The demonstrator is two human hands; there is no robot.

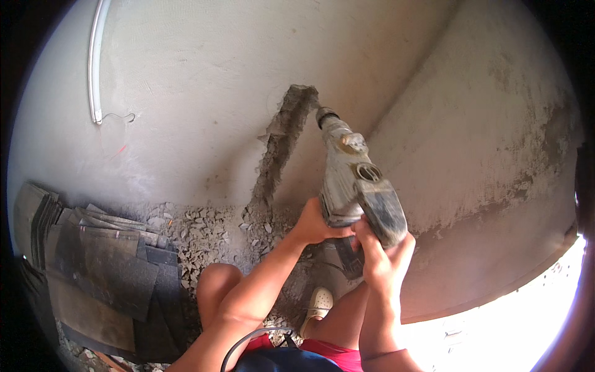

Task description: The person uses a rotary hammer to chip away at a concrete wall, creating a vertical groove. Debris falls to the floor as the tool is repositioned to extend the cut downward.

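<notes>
A worn, dust-covered rotary hammer (346, 162) is held up against the plastered wall (195, 83). My left hand (320, 225) grips the underside of its body. Around the rear handle, my right hand (388, 258) is closed. The chuck (327, 116) points up and to the left, at the upper right edge of a rough chiselled groove (286, 135). This groove runs from the rubble up the wall at a slant. The bit's tip is hard to make out against the broken plaster.
Broken rubble (209, 237) covers the floor along the wall. Stacked dark sheets or tiles (102, 279) lie at the left. A white tube light or conduit (96, 65) with a loose wire hangs upper left. A second wall (474, 153) stands at the right. A cable (251, 335) crosses my lap.
</notes>
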